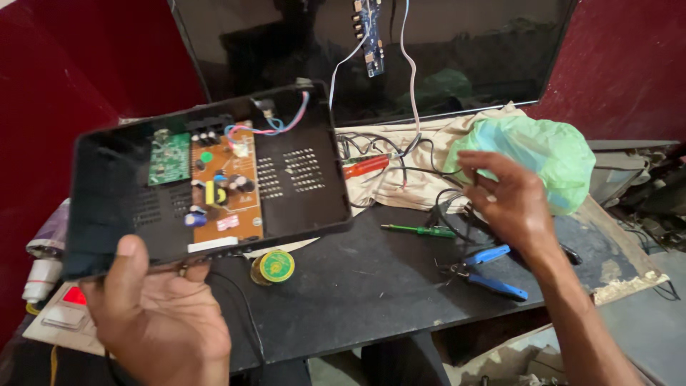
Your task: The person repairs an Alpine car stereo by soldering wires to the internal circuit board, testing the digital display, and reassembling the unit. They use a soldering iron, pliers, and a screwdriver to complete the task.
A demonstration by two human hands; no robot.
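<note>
Leftmost, low in frame: left hand (161, 322) gripping the near edge of an open black case (207, 171), tilted above the desk (371, 279). Inside, a green board (169, 159) beside a brown one (225, 187). Bare desk at centre, past a solder spool (272, 266). Right of centre, right hand (511, 196) spread wide over tangled wires (446, 204), blue pliers (486, 271) just below.

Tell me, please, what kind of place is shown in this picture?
Probably a small electronics repair bench. The left hand holds an opened black device case with circuit boards showing, blue-handled pliers and a green screwdriver lie on the dark table, and a flat screen with loose wires stands behind.
</note>
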